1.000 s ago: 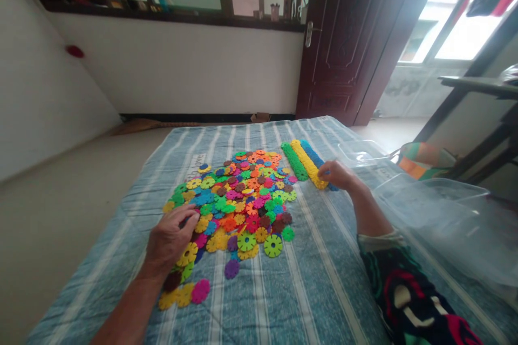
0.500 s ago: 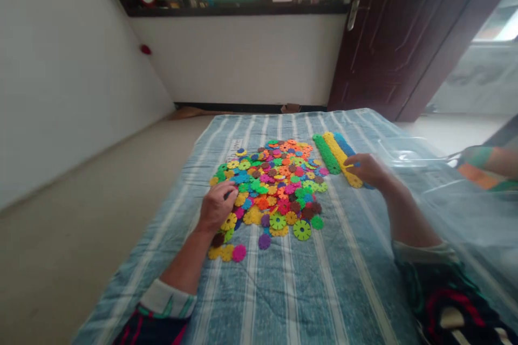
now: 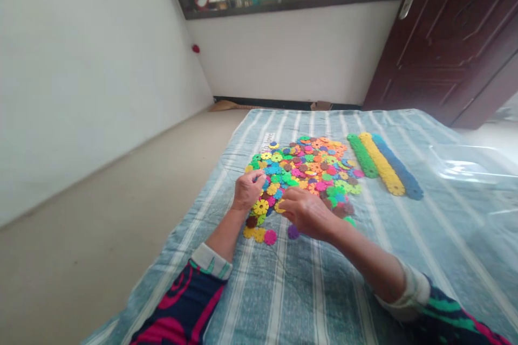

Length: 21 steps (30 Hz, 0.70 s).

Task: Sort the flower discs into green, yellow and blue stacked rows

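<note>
A loose heap of small, colourful notched plastic discs [image 3: 303, 167] lies on the cloth in front of me. My left hand [image 3: 249, 188] rests at the heap's left edge, thumb and fingers drawn together; whatever is between them is hidden. Over the near side of the heap, my right hand [image 3: 309, 213] has its fingers pinched close to a yellow disc [image 3: 278, 206]. I cannot tell whether that disc is held or just lies beneath the fingertips. Several discs, among them a pink disc [image 3: 270, 237] and a purple disc [image 3: 293, 232], lie nearer to me.
Right of the heap run a green row [image 3: 362, 156], a yellow row [image 3: 382, 164] and a blue row [image 3: 399, 167] of overlapping discs. A clear plastic box [image 3: 473, 164] stands at the right. Striped cloth [image 3: 299, 291] covers the table; a dark red door [image 3: 437, 43] is behind.
My right hand has left the yellow row and moved left to the near side of the heap. The left hand stays at the heap's left edge. The view has turned left.
</note>
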Available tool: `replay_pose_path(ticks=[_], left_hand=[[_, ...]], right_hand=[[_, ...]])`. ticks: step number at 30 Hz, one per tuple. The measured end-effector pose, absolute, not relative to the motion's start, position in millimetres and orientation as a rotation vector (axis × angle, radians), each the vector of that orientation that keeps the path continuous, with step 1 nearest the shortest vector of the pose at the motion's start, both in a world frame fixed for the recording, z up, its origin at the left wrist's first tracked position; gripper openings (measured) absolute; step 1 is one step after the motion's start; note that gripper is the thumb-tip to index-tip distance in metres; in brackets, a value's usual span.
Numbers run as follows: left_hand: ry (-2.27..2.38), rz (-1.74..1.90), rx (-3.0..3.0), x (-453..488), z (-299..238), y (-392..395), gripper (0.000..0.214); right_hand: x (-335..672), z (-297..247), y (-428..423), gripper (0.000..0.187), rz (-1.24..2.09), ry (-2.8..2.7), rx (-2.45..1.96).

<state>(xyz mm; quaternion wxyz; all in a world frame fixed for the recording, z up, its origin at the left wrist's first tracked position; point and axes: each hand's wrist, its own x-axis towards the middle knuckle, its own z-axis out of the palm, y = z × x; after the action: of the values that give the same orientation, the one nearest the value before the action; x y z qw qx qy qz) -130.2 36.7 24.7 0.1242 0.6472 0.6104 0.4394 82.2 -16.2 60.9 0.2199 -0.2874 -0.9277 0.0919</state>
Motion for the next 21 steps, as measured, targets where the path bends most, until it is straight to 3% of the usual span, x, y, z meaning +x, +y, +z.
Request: replay_pose_path(ticks=[16,21], left_hand=[[1.810,1.329,1.725,-134,35,40,0.031],[1.884,1.250,1.747,-140,34,48,0.034]], right_hand=[[30,47,-1,0.019,-0.181,-2.700,-0.696],[37,59,-2,0.021,0.049,-2.524,-0.844]])
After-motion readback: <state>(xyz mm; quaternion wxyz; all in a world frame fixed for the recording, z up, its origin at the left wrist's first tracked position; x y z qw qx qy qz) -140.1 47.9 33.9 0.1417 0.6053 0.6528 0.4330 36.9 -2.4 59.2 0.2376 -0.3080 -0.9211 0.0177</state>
